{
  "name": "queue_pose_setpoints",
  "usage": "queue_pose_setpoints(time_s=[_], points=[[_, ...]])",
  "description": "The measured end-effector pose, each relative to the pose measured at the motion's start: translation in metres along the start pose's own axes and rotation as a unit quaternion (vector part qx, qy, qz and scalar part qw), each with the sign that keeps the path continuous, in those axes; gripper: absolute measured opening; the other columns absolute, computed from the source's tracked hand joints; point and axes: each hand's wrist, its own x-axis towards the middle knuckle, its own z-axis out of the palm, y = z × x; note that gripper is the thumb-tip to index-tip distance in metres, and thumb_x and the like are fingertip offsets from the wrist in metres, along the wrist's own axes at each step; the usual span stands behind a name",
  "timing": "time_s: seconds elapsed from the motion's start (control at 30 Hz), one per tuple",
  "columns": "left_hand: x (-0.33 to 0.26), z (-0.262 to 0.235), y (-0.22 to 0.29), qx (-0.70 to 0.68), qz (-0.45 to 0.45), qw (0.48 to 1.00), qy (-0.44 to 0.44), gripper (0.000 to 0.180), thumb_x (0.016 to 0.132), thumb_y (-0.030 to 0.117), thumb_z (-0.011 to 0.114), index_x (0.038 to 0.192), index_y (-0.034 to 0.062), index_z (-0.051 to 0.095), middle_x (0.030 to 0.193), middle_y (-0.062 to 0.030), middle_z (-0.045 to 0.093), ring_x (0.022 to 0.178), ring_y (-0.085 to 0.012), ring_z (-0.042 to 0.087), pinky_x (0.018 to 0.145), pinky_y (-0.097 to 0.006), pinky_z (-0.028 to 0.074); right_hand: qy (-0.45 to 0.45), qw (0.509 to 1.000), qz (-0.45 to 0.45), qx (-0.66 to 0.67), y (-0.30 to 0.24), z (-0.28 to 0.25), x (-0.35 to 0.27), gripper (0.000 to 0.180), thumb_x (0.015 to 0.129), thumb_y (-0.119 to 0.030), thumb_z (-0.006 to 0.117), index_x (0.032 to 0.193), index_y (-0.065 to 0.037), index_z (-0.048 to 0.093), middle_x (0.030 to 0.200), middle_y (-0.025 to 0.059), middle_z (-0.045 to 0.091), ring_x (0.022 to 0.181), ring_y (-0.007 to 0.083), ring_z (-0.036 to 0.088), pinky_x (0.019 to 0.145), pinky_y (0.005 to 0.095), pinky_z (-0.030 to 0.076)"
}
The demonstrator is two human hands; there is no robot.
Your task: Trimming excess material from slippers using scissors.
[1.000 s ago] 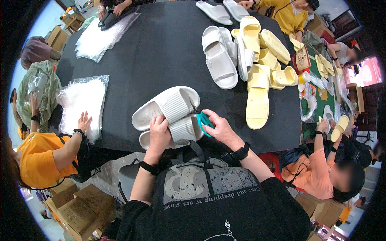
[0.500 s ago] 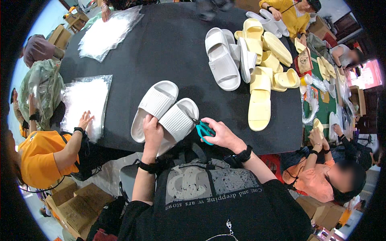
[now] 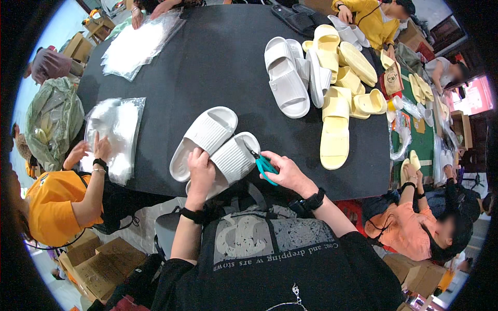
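Two white slide sandals (image 3: pixel 215 145) lie side by side at the near edge of the black table (image 3: pixel 218 67). My left hand (image 3: pixel 199 168) grips the pair at their near ends. My right hand (image 3: pixel 285 171) holds small teal-handled scissors (image 3: pixel 263 165), with the blades pointing at the right sandal's edge.
White slides (image 3: pixel 288 78) and yellow slides (image 3: pixel 337 119) are piled at the table's far right. Clear plastic bags (image 3: pixel 116 135) lie at the left, under the hand of a person in orange (image 3: pixel 57 207). More bags (image 3: pixel 140 41) are at the far left. Another person (image 3: pixel 425 228) sits at the right; cardboard boxes (image 3: pixel 98 264) stand below.
The white sandals have turned from lying across to pointing away from me, and my left hand has shifted with them. My right hand keeps the scissors at the sandal's edge.
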Motion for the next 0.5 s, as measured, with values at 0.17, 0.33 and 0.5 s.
queue_pose_setpoints(time_s=[0.17, 0.33, 0.5], points=[[0.007, 0.018, -0.006, -0.011, -0.004, 0.999, -0.050, 0.012, 0.068, -0.004, 0.051, 0.078, -0.0028, 0.058, 0.085, -0.0158, 0.054, 0.082, -0.0355, 0.050, 0.073, -0.043, 0.041, 0.044, 0.998, -0.007, 0.041, 0.002, 0.001, 0.008, 0.054, 0.074, -0.019, 0.072, 0.119, -0.001, 0.047, 0.075, 0.0117, 0.063, 0.063, 0.0166, 0.060, 0.061, 0.0300, 0.048], [0.011, 0.012, -0.022, -0.090, -0.107, 0.988, -0.065, 0.019, 0.076, -0.003, 0.053, 0.093, -0.0019, 0.062, 0.092, -0.0157, 0.060, 0.087, -0.0318, 0.057, 0.076, -0.039, 0.046, 0.040, 0.998, -0.023, 0.034, 0.010, 0.003, 0.021, 0.060, 0.070, -0.025, 0.076, 0.119, -0.002, 0.048, 0.073, 0.0127, 0.061, 0.064, 0.0167, 0.060, 0.061, 0.0306, 0.047], [-0.038, 0.000, -0.051, 0.008, -0.164, 0.986, -0.035, 0.021, 0.081, 0.004, 0.054, 0.100, 0.0025, 0.062, 0.098, -0.0152, 0.063, 0.092, -0.0260, 0.059, 0.080, -0.036, 0.047, -0.056, 0.994, -0.071, 0.053, 0.001, 0.025, 0.034, 0.040, 0.078, -0.004, 0.061, 0.116, -0.003, 0.048, 0.090, 0.0061, 0.063, 0.081, 0.0121, 0.061, 0.076, 0.0275, 0.048]])
